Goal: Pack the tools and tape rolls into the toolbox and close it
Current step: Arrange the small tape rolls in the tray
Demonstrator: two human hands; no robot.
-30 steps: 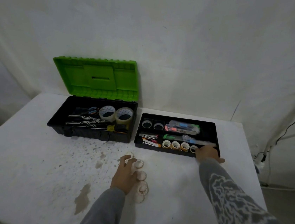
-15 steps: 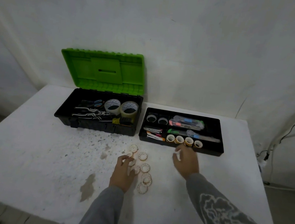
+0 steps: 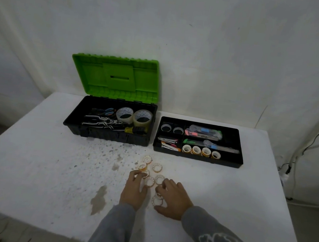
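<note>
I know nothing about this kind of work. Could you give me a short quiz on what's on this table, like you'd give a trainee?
1. True or false: the toolbox has its green lid shut.
2. How many small tape rolls stand in a row in the black tray? A two, B four, C seven.
3. Fill the gap: the left hand and right hand are at loose rolls lying on the white ____.
Key: 1 false, it stands open. 2 B. 3 table.
</note>
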